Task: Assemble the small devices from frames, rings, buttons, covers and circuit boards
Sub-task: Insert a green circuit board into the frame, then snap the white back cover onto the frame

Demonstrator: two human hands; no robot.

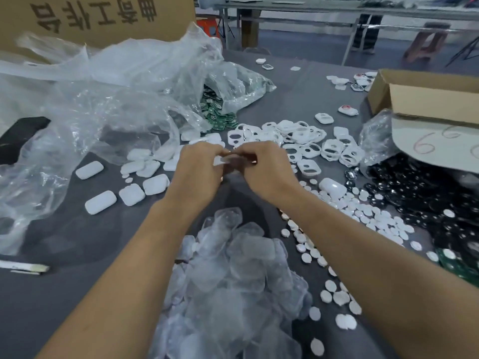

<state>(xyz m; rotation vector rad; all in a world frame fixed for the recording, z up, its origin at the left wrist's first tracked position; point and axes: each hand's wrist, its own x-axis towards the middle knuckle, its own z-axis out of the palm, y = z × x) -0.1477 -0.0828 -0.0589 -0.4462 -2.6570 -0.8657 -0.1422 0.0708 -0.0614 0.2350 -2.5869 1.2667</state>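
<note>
The left hand (199, 168) and right hand (268, 171) are together pinching a small pale piece (223, 160) over mid-worktop (77, 294); blur and fingers are hiding its shape and long axis.

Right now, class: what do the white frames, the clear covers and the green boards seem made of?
Frames: likely moulded plastic, white, faintly glossy.
Covers: thin soft plastic, perhaps; translucent, overlapping pieces show through.
Boards: probably rigid laminate, green with pale marks.

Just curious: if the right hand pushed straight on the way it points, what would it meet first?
Probably the left hand, right behind the small piece that both hands pinch.
</note>
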